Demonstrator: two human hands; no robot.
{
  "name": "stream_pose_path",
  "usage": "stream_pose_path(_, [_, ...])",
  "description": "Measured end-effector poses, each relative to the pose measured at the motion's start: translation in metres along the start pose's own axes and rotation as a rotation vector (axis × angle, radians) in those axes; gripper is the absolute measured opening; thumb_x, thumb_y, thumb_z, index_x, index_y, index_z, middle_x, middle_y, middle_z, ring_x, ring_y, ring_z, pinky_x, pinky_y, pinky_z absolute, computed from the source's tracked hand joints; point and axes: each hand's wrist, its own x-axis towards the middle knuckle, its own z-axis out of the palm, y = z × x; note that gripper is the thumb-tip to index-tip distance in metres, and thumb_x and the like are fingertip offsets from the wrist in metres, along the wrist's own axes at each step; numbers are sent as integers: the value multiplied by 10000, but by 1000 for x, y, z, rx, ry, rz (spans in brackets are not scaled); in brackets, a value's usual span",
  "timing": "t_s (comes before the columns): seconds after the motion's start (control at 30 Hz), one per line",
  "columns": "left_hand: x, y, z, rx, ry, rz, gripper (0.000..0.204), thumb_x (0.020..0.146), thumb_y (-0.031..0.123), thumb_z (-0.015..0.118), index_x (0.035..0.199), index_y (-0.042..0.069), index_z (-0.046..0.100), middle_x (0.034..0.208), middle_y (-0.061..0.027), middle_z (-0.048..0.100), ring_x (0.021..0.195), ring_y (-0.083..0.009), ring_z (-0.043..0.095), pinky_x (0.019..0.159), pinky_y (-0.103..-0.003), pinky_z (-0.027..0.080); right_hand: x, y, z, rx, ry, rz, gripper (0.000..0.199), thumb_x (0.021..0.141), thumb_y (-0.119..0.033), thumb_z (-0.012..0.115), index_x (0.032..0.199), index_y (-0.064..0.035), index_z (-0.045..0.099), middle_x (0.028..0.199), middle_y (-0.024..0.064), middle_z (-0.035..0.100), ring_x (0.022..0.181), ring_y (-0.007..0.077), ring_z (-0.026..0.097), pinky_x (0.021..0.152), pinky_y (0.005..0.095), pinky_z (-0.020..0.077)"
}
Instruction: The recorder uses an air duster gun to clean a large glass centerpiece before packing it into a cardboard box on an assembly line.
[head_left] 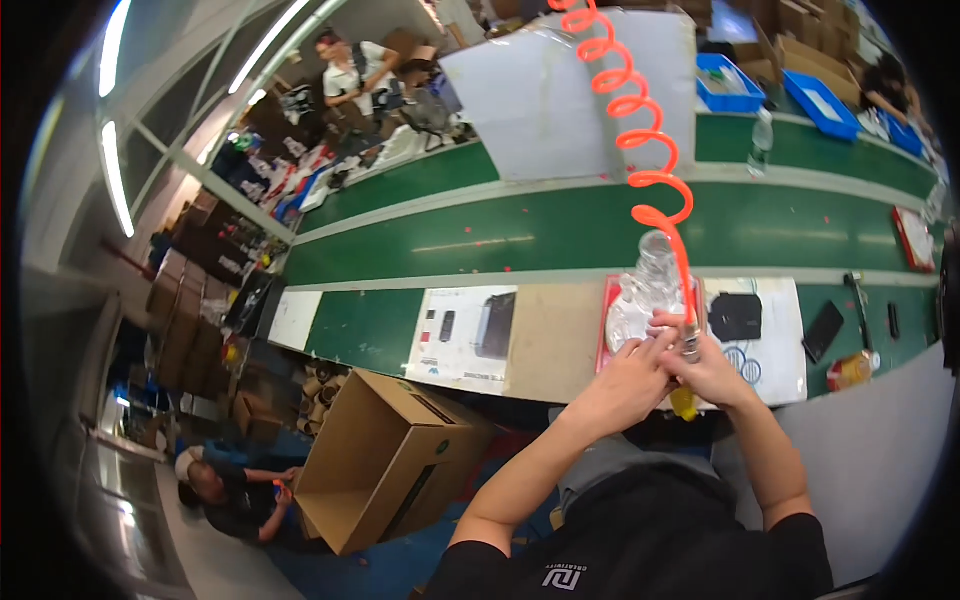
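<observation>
The left hand (640,362) is steadying a clear plastic piece (648,290) over the surface (560,340), its grip closed on it, while the right hand (705,368) is gripping a small tool (690,340) fed by the orange coiled hose (630,120) hanging overhead.

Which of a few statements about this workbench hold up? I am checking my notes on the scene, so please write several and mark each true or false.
1. Both hands meet at a clear plastic part. True: the left hand and right hand are together at the clear plastic part.
2. The coiled hose is blue. False: the coiled hose is orange.
3. An open cardboard box sits on the floor to the person's left. True: the cardboard box is open there.
4. The conveyor belt is red. False: the conveyor belt is green.
</observation>
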Motion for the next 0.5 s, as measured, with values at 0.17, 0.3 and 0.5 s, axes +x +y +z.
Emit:
stream_pose_path(0.17, [39,-44,-23,-307,420,40,571,790,151,718,1296,24,487,1321,-176,479,1251,-333,444,1047,-437,362,17,-54,-53,51,193,-224,358,951,-325,521,1061,1,621,1151,169,593,780,127,588,652,252,453])
stream_pose_path(0.3, [82,-72,-9,-96,831,-167,707,754,168,754,1350,46,394,1162,-152,581,1112,-323,560,986,-426,423,56,-123,-58,239,242,-408,454,1010,-365,396,938,14,637,1089,171,615,805,173,602,663,269,434])
stream_pose_path(0.5, [105,-82,33,-432,699,-266,588,750,163,757,1241,52,454,1045,-126,603,947,-256,633,826,-360,513,107,-164,-72,276,317,-471,365,962,-332,524,837,-4,624,771,69,585,719,125,542,604,258,417])
